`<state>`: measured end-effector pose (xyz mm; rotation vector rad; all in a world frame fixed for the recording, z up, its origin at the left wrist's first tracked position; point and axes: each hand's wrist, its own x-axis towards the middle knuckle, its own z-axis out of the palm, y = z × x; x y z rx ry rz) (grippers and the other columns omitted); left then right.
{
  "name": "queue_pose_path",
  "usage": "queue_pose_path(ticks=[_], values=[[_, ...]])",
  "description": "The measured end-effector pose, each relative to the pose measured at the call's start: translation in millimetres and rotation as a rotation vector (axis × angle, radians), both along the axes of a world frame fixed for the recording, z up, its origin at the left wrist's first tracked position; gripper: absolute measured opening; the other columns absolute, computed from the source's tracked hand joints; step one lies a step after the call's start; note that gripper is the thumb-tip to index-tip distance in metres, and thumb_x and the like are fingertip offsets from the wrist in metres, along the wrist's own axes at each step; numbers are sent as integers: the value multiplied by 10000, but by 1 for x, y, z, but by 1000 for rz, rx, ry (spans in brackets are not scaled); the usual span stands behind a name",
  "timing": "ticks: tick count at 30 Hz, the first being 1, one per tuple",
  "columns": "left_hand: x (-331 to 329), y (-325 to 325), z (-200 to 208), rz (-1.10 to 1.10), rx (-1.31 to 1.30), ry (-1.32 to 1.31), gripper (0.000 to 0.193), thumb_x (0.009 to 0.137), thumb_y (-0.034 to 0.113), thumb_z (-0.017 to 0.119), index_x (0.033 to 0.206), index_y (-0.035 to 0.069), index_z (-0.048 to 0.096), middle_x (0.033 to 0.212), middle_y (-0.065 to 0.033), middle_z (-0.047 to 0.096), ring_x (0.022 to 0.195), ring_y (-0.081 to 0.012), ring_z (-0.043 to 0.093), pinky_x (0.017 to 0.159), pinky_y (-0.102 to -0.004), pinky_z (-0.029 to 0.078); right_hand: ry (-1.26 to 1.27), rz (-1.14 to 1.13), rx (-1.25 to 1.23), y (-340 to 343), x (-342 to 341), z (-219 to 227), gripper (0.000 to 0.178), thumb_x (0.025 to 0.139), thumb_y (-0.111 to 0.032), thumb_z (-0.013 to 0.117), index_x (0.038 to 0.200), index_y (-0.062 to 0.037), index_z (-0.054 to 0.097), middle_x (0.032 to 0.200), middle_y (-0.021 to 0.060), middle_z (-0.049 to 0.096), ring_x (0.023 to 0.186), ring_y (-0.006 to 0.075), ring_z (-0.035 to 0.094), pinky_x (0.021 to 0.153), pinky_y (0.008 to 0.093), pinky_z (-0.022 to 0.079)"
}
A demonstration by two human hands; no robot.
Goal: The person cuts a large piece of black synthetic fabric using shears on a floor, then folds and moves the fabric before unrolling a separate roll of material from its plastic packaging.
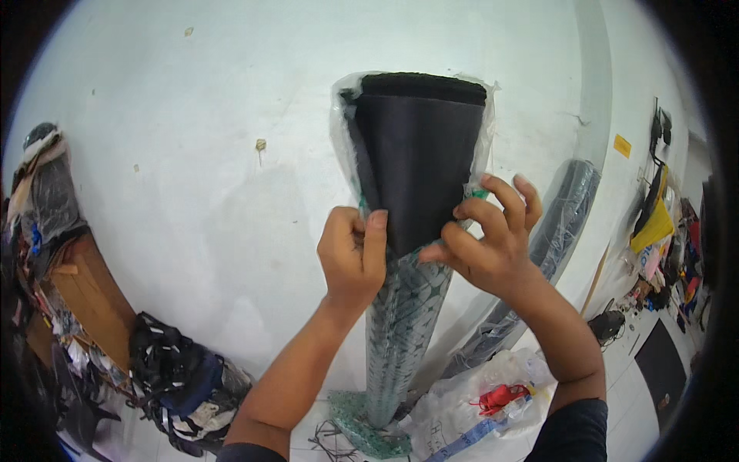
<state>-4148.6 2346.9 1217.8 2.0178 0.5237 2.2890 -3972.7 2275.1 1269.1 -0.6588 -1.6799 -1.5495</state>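
A tall roll of black fabric (419,146) stands upright against the wall, its top bare. Around its lower length is a clear plastic wrapping (404,323) with a green pattern, opened and spread at the top. At the roll's left side, my left hand (352,250) is closed on the wrapping's edge, thumb up. On the right, my right hand (493,231) has thumb and forefinger at the wrapping's edge, low on the exposed black fabric, and its other fingers are raised and curled. What lies inside both grips is partly hidden by the fingers.
Another dark roll in clear plastic (566,215) leans on the wall at right. White plastic bags (477,408) with a red bundle (502,399) lie by the roll's foot. Black bags (173,369) and a cardboard box (92,292) stand at left. Hanging items (654,212) line the far right.
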Motion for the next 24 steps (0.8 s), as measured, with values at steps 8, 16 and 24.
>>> queue_pose_path(ticks=[8, 16, 24], values=[[-46, 63, 4, 418, 40, 328, 254, 952, 151, 540, 750, 11, 476, 708, -179, 506, 636, -386, 505, 574, -464, 404, -433, -136, -407, 11, 5, 49, 359, 687, -458, 705, 677, -142, 536, 790, 10, 460, 876, 214, 494, 996, 412, 374], [-65, 90, 32, 164, -254, 456, 337, 977, 235, 526, 759, -16, 469, 651, -187, 510, 626, -364, 509, 605, -440, 398, -276, -125, -486, 10, 67, 33, 416, 736, -468, 732, 729, -97, 544, 858, 51, 493, 944, 270, 485, 994, 477, 372], [18, 0, -137, -203, -404, -197, 311, 977, 207, 517, 1155, -39, 450, 1166, -175, 440, 1033, -248, 464, 917, -369, 394, 965, 505, -540, 1, -20, -131, 719, 571, -504, 897, 971, -26, 538, 1110, 141, 468, 968, 266, 509, 808, 403, 444]])
